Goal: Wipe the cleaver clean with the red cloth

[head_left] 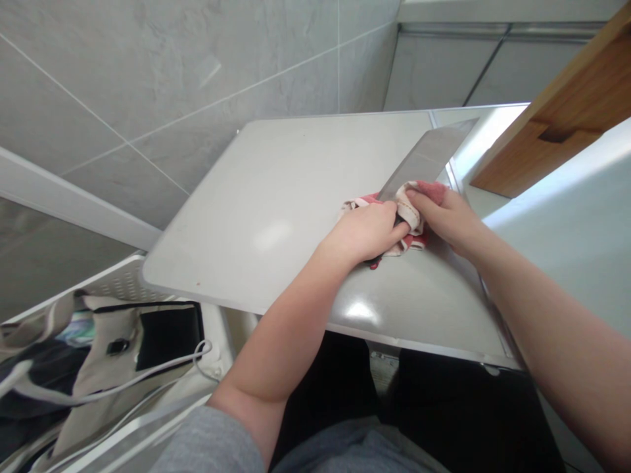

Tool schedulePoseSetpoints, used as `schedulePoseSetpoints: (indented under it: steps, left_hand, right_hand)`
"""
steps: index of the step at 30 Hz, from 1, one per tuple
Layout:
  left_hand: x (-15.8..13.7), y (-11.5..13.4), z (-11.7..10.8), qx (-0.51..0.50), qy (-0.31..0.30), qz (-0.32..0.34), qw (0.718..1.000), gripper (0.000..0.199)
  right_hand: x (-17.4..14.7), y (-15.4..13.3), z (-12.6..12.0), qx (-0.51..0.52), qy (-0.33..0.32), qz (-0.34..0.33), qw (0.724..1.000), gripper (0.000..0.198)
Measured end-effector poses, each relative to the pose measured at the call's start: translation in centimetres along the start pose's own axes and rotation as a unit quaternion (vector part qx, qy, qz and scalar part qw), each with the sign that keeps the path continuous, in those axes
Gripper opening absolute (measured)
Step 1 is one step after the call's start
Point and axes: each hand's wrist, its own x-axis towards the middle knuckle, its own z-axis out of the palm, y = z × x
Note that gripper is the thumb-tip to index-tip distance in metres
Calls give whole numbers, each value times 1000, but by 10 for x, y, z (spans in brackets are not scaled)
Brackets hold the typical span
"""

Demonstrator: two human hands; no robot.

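Note:
A wide-bladed kitchen knife (pixel 428 154) points away over a pale tabletop (pixel 236 210), its tip toward the far right. My left hand (pixel 365 230) is closed round its dark handle, and a red end of the handle shows below my fingers. A red and white cloth (pixel 408 209) is bunched about the base of the blade. In my right hand (pixel 451 220) the cloth is pinched against the blade. Part of the cloth also lies under my left hand. The folds hide the lower blade and most of the handle.
At the right a wooden board (pixel 557 125) stands slanted close to my right arm. A grey tiled wall (pixel 172 79) runs behind the table. Lower left, a white basket (pixel 131 276) holds a beige bag (pixel 111 348), with a white cable (pixel 148 374) across it.

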Motion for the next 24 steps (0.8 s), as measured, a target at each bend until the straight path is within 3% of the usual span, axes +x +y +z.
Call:
schedulePoseSetpoints:
  steps: [24]
  left_hand:
    - [-3, 3, -2, -2, -5, -10, 1000, 35]
  right_hand:
    - [1, 0, 0, 35, -38, 10, 999, 23]
